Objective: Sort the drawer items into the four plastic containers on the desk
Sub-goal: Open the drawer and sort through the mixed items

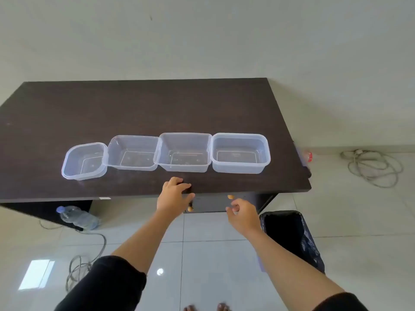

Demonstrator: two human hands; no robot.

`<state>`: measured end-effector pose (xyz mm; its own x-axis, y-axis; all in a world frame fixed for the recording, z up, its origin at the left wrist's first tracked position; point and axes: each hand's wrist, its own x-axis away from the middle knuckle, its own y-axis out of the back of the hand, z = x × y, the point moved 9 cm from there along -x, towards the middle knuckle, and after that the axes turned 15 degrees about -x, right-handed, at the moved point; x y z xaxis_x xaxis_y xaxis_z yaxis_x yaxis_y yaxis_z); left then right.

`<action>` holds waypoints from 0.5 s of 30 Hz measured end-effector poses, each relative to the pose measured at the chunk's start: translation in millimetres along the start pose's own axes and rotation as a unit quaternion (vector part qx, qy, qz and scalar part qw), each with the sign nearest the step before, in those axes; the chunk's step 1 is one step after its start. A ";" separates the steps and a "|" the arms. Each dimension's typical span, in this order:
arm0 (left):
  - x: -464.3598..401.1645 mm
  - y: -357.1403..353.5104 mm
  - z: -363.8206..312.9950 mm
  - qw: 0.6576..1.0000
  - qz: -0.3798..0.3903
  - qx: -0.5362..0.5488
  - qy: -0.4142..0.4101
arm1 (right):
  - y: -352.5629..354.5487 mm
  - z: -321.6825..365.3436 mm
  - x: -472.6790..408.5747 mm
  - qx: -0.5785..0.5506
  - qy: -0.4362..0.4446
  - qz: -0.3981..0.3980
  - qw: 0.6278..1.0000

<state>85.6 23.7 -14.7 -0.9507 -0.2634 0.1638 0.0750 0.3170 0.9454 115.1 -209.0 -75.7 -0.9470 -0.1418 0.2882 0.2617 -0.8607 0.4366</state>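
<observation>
1. Clear plastic, all four: the smallest container (84, 161), the second container (132, 153), the third container (184, 151) and the fourth container (240, 153) stood empty in a row on the dark desk (67, 108)
2. The drawer (208, 204) under the front edge looked closed, so I saw no items yet
3. My left hand (174, 195) lay on the desk edge, fingers curled over it, just above one wooden knob (190, 208), holding nothing
4. My right hand (242, 213) hung half open and empty, just below the other knob (230, 196)
5. I judged it best to pinch both knobs and pull evenly, so the drawer would not jam
</observation>
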 end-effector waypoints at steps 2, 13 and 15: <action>1.6 -2.9 7.3 0.999 -0.037 -0.006 0.032 | 1.4 -10.8 -5.4 -0.027 -0.026 -0.058 0.998; 8.7 -12.2 15.1 0.982 -0.187 0.005 0.029 | -25.4 -45.8 -27.0 -0.278 -0.060 -0.274 0.919; 7.7 -13.0 15.2 0.980 -0.198 -0.002 0.023 | -26.9 -51.3 -32.4 -0.299 -0.054 -0.295 0.906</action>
<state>72.7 31.4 -30.1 -0.8911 -0.4052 -0.2042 -0.2960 0.1781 0.9384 129.2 -206.3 -140.4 -0.8567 0.4507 0.2508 -0.4628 -0.8864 0.0118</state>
